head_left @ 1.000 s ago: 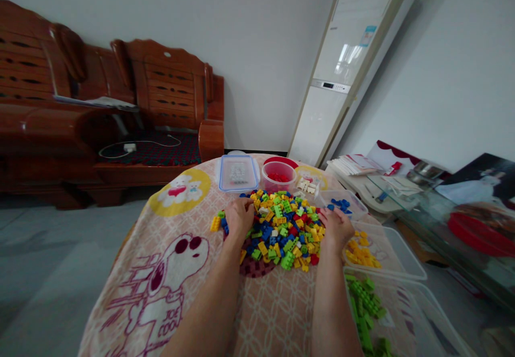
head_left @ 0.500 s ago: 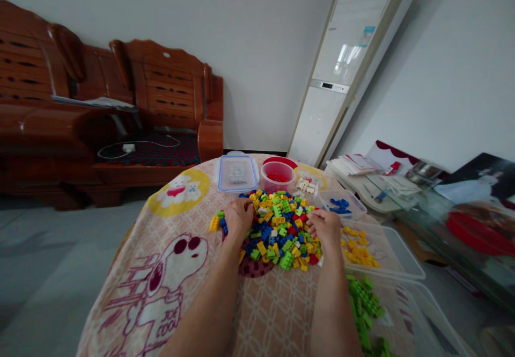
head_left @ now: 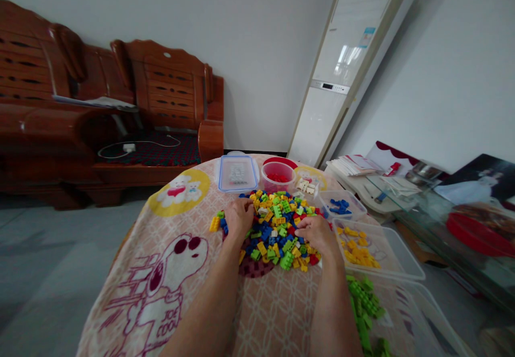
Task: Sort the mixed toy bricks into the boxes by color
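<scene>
A loose heap of toy building bricks in yellow, green, blue, red and white lies on the table between my hands. At the heap's left side is my left hand. Its fingers are curled together over the bricks, and the fingertips are too small to show what they hold. My right hand reaches over the heap's right side. Its thumb and forefinger point left, a little apart, close to red and blue bricks, with no brick visible between them. A few yellow bricks lie just left of my left hand.
Behind the heap stand a blue-rimmed box and a round tub of red bricks, beside white bricks. Along the right are clear boxes with blue pieces, yellow pieces and green bricks. A patterned cloth covers the table.
My right hand has moved left and slightly down, from the heap's right edge further over the bricks. My left hand stays in nearly the same place.
</scene>
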A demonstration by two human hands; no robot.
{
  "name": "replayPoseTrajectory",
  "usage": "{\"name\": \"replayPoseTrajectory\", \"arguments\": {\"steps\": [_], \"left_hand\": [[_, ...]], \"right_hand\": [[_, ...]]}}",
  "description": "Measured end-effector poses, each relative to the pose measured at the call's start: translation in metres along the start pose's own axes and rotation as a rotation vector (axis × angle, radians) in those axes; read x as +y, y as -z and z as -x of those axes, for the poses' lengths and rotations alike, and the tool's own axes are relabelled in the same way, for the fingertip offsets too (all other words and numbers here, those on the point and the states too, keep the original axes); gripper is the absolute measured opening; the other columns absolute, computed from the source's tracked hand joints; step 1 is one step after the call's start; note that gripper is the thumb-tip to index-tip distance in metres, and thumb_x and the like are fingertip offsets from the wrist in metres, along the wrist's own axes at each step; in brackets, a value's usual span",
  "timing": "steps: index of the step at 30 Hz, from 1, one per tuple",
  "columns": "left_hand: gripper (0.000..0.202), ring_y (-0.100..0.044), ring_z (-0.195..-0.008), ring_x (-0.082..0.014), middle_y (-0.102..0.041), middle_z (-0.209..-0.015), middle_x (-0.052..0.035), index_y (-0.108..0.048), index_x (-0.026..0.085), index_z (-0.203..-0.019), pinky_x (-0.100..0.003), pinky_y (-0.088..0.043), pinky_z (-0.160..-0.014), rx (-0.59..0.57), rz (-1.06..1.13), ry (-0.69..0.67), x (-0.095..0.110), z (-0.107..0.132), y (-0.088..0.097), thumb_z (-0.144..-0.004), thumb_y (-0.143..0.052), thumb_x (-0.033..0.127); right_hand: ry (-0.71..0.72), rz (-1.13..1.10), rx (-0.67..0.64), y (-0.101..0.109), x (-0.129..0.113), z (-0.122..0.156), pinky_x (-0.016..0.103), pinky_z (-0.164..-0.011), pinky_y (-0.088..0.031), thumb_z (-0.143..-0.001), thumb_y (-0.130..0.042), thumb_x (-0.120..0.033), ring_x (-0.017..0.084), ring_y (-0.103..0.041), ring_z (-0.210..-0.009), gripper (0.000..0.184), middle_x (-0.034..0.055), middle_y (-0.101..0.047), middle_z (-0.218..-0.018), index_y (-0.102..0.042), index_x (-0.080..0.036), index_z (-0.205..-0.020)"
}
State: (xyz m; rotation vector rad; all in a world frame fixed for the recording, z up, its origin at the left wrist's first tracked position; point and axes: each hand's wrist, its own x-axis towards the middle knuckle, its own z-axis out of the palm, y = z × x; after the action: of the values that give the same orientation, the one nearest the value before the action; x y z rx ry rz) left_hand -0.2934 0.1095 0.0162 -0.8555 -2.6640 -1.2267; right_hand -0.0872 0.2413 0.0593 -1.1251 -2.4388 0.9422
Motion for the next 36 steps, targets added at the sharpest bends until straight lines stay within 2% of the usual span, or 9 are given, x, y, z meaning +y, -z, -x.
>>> {"name": "replayPoseTrajectory", "arguments": {"steps": [5,10,13,18,21,26,33,36], "left_hand": [[0.029,-0.07,-0.105,-0.0251,-0.078,-0.11,-0.0081,-0.08,0.02,-0.104,-0.034,-0.051,-0.095,-0.007,-0.008,0.003,0.001,0.0,0.001,-0.087,-0.056,0.023],[0.029,-0.07,-0.104,-0.0237,-0.078,-0.108,-0.0067,-0.08,0.021,-0.104,-0.033,-0.051,-0.093,-0.012,-0.02,0.001,0.0,0.0,0.0,-0.087,-0.056,0.023],[0.029,-0.07,-0.104,-0.0237,-0.078,-0.109,-0.0068,-0.08,0.021,-0.104,-0.034,-0.05,-0.095,-0.002,-0.009,0.001,0.0,0.0,-0.001,-0.087,-0.056,0.023],[0.029,-0.07,-0.107,-0.0242,-0.078,-0.111,-0.0074,-0.08,0.02,-0.103,-0.034,-0.05,-0.097,0.003,-0.001,-0.009,-0.001,0.0,-0.001,-0.087,-0.057,0.023],[0.028,-0.07,-0.107,-0.0239,-0.078,-0.111,-0.0067,-0.08,0.021,-0.103,-0.033,-0.05,-0.097,0.0,0.001,-0.002,-0.001,0.0,-0.001,-0.087,-0.057,0.023],[0.029,-0.07,-0.107,-0.0243,-0.078,-0.111,-0.0077,-0.08,0.02,-0.104,-0.034,-0.05,-0.097,-0.004,0.0,0.003,0.0,0.0,0.0,-0.087,-0.057,0.023],[0.029,-0.07,-0.105,-0.0242,-0.078,-0.108,-0.008,-0.08,0.019,-0.106,-0.034,-0.05,-0.096,-0.019,-0.003,0.006,0.002,0.0,0.001,-0.087,-0.057,0.022],[0.03,-0.07,-0.104,-0.0243,-0.078,-0.107,-0.0079,-0.08,0.02,-0.107,-0.034,-0.05,-0.096,-0.03,-0.009,0.011,0.003,0.0,0.001,-0.088,-0.057,0.022]], "right_hand": [[0.029,0.155,0.031,-0.001,-0.007,0.001,0.025,-0.061,-0.04,-0.067,-0.075,-0.021,0.016,-0.063,-0.065,0.001,0.0004,-0.071,-0.064,-0.075,-0.022,-0.067],[0.059,0.177,0.052,-0.001,-0.009,0.002,0.024,-0.06,-0.041,-0.071,-0.064,-0.014,0.016,-0.064,-0.063,0.014,0.0017,-0.07,-0.061,-0.071,-0.021,-0.062],[0.054,0.077,0.085,0.0,-0.005,0.001,0.023,-0.056,-0.042,-0.073,-0.057,-0.017,0.016,-0.063,-0.059,0.016,0.0019,-0.068,-0.058,-0.07,-0.021,-0.064],[-0.033,-0.308,0.165,-0.002,0.004,-0.006,0.026,-0.047,-0.046,-0.072,-0.056,-0.033,0.018,-0.065,-0.053,0.021,0.002,-0.069,-0.063,-0.069,-0.019,-0.08],[-0.104,-0.553,0.296,-0.006,0.008,-0.013,0.028,-0.043,-0.048,-0.067,-0.062,-0.04,0.022,-0.067,-0.055,0.027,0.0031,-0.07,-0.063,-0.067,-0.018,-0.083],[-0.173,-0.87,0.643,-0.014,0.02,-0.025,0.033,-0.049,-0.057,-0.059,-0.069,-0.042,0.026,-0.071,-0.061,0.028,0.0029,-0.068,-0.059,-0.059,-0.021,-0.076],[-0.132,-1.02,1.063,-0.02,0.039,-0.033,0.04,-0.063,-0.066,-0.063,-0.074,-0.04,0.024,-0.073,-0.066,0.032,0.0016,-0.066,-0.066,-0.057,-0.02,-0.081],[-0.085,-1.071,1.159,-0.021,0.045,-0.036,0.045,-0.076,-0.066,-0.063,-0.075,-0.039,0.025,-0.074,-0.08,0.038,0.0041,-0.068,-0.078,-0.059,-0.017,-0.09]]}}
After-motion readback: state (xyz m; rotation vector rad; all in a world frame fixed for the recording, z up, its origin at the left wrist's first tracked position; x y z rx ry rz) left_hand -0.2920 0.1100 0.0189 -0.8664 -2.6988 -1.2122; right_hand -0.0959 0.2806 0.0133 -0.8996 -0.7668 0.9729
